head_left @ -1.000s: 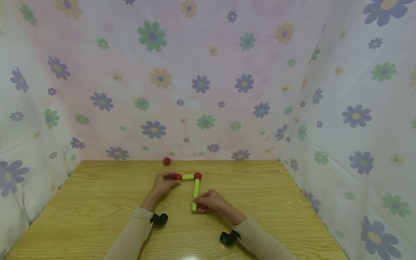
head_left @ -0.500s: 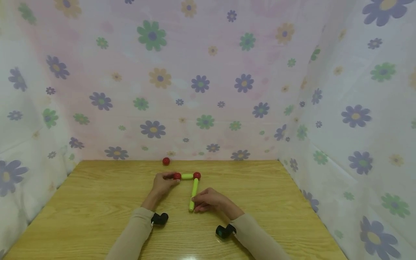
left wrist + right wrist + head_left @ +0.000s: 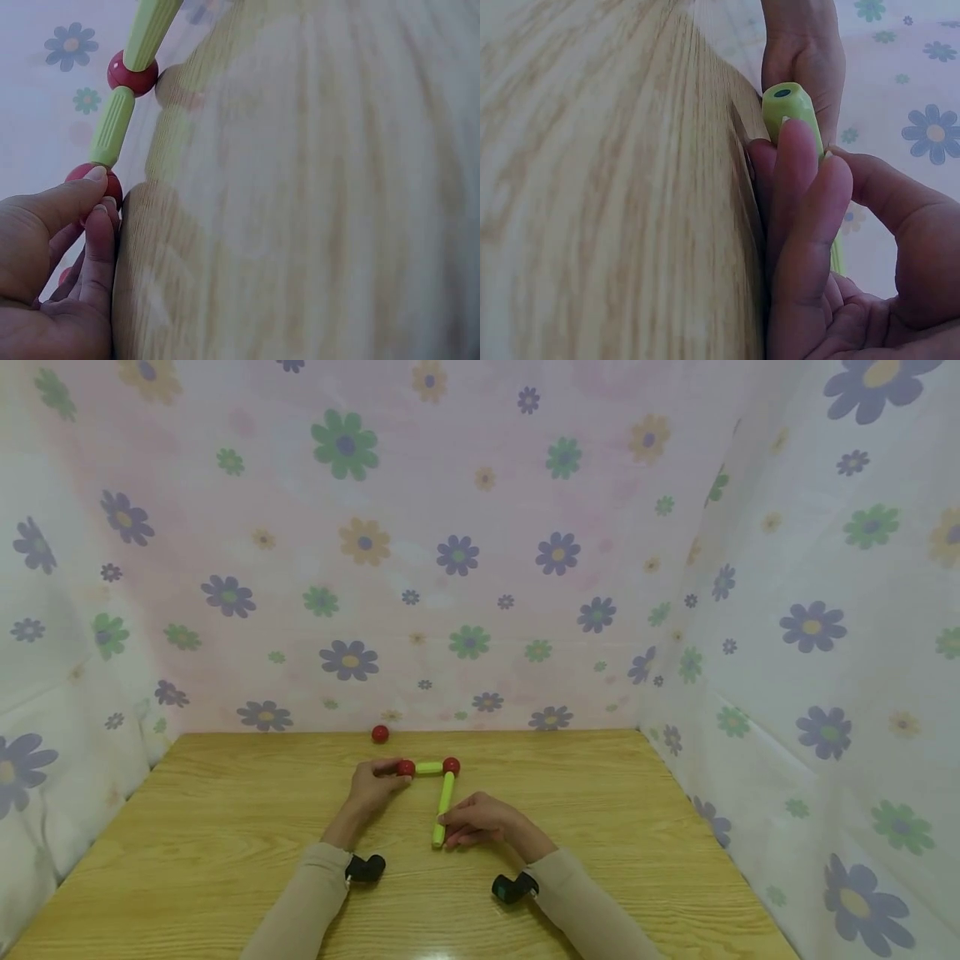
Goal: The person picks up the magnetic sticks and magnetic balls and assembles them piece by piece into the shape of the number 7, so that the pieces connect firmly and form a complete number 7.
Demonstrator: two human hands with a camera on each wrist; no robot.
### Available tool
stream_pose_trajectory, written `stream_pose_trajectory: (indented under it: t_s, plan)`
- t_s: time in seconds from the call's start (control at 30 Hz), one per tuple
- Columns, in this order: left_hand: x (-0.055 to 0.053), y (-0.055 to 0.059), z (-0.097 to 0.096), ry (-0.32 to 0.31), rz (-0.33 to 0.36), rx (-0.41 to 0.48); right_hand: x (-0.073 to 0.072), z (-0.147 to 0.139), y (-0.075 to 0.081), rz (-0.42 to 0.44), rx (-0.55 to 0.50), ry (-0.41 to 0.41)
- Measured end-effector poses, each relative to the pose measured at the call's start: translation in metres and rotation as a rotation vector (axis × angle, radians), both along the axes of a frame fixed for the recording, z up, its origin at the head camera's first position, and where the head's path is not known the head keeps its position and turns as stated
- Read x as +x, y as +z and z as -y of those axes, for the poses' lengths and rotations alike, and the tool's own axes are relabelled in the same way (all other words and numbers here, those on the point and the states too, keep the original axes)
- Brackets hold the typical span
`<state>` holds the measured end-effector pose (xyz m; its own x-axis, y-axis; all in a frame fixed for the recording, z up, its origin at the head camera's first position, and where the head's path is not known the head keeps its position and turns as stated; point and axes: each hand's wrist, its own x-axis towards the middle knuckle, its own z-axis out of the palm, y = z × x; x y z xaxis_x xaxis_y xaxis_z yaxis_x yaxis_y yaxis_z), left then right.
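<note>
An L-shaped build of red balls and yellow-green ribbed rods lies on the wooden table. In the head view my left hand (image 3: 375,785) pinches the red ball (image 3: 406,768) at its left end, between thumb and fingertips. A short rod (image 3: 429,768) runs from there to the corner ball (image 3: 451,766). The long rod (image 3: 446,795) slants from this corner toward me, and my right hand (image 3: 487,820) pinches it near its free end. The right wrist view shows that rod end (image 3: 772,112) with a dark round spot in it.
Another red ball (image 3: 380,734) sits alone near the back edge of the wooden table (image 3: 585,827). Flowered cloth (image 3: 480,577) hangs behind the table and along both sides. A small black camera sits on each wrist.
The long rod's free end has swung slightly left along with my right hand and forearm. My left hand keeps its pinch on the ball. The head view has shifted a little.
</note>
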<state>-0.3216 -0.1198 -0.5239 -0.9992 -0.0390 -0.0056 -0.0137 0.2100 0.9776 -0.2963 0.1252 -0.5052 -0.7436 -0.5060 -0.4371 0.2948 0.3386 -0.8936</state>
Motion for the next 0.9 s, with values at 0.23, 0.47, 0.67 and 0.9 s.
stream_pose_trajectory:
  t_s: [0.23,0.47,0.67,0.9]
  plan:
    - [0.002,-0.001,0.0,-0.001,-0.001,-0.022,-0.003,-0.004,0.0,0.024,-0.019,0.052]
    - [0.001,-0.002,0.004,-0.052,-0.01,0.004,-0.008,-0.007,0.0,0.041,-0.033,0.087]
    - [-0.002,-0.005,0.015,-0.075,-0.009,0.148,-0.009,-0.01,-0.002,0.054,-0.051,0.113]
    - [0.002,0.005,0.024,-0.054,-0.011,0.165,-0.01,-0.011,-0.003,0.048,-0.077,0.13]
